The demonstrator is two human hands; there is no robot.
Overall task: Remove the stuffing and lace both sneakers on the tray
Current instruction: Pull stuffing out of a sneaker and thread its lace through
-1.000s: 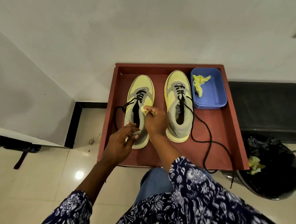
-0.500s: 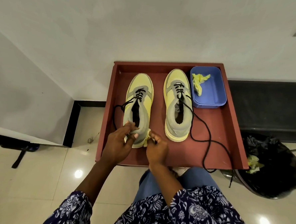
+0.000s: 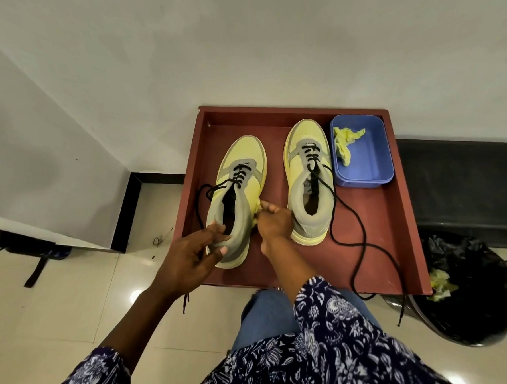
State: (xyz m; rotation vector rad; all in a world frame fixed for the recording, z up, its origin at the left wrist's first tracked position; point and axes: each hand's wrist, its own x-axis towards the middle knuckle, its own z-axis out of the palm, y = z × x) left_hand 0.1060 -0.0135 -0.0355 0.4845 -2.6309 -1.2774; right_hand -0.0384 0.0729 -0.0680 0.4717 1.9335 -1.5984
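Head view, looking down: the pale tiled floor spreads wide to the left, and a white wall backs everything. The big red-brown tray sits against that wall, its raised rim running round all four sides, its near edge just above the person's knee. There's bare tray floor along the right side and near the front edge, crossed only by a loose black lace that trails over the front rim. To the right, close beside the tray, a black bin bag holds yellow scraps.

On the tray, two yellow-and-grey sneakers, toes to the wall, apart from each other. The right sneaker stands near the back, just beside a blue tub in the far right corner, with a crumpled yellow wad lying in it. The left sneaker sits nearer the front, laces only through the lower eyelets.

Now the hands! The left hand grips the left sneaker's heel collar, fingers curled over the rim, thumb on the outside. The right hand is bunched up against that sneaker's inner side, fingertips pinching a bit of yellow stuffing. Most of the stuffing is hidden behind the fingers.
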